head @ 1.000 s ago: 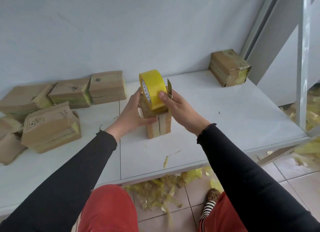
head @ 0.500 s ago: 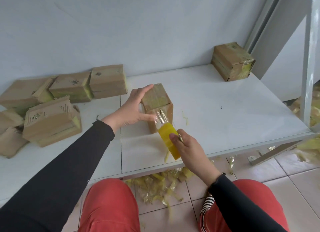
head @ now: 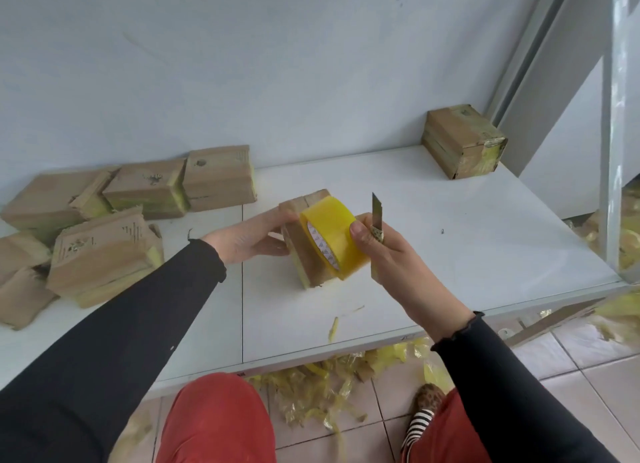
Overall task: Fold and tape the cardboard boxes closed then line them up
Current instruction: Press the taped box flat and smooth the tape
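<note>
A small cardboard box (head: 304, 255) stands on end in the middle of the white table (head: 467, 241). My left hand (head: 247, 239) grips its left side and top edge. My right hand (head: 388, 255) holds a roll of yellow tape (head: 334, 236) pressed against the box's right face. A utility knife (head: 376, 211) is in the same hand, blade pointing up. A taped box (head: 462, 142) sits at the table's back right corner.
Several folded and flattened cardboard boxes (head: 104, 251) lie piled at the table's left, some against the wall. Scraps of yellow tape (head: 318, 386) litter the tiled floor under the front edge. A metal post (head: 611, 151) rises at the right.
My right hand has come back up from the table's front edge and set the tape roll against the box's right face. My left hand has shifted its grip on the box.
</note>
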A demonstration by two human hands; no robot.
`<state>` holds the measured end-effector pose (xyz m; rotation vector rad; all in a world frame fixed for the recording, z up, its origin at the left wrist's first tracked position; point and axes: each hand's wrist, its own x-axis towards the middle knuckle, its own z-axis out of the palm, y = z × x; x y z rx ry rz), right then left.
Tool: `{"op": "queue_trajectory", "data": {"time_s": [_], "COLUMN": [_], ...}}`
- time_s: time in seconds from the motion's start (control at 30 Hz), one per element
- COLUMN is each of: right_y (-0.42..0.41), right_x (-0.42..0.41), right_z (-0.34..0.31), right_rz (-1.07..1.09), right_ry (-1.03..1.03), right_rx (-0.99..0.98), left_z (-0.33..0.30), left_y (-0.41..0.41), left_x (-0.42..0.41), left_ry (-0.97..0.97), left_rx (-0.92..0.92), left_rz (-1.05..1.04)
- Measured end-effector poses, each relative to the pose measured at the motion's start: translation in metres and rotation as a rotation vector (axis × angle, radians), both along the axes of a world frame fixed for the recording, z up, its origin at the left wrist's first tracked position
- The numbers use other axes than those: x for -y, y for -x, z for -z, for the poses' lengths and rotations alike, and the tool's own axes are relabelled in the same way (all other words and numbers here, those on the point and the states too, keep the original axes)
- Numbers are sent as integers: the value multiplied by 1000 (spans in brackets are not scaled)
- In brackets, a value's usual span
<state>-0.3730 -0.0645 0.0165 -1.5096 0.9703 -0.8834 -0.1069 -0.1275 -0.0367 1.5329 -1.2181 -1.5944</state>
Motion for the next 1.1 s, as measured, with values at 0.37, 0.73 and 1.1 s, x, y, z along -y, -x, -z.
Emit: {"op": "queue_trajectory", "data": {"time_s": [0.37, 0.73, 1.1], "right_y": [-37, -35, 17], "right_x": [50, 58, -26], "right_z": [16, 24, 55], "right_rz": [23, -185, 43], "right_ry": [-28, -96, 94], "right_rx": [-22, -15, -368], "left_z": [8, -2, -1], "left_y": [-5, -25, -24], "left_x": [7, 13, 16], "left_ry": [622, 602, 569], "left_rx": [546, 895, 1034], "left_rz": [198, 570, 674]}}
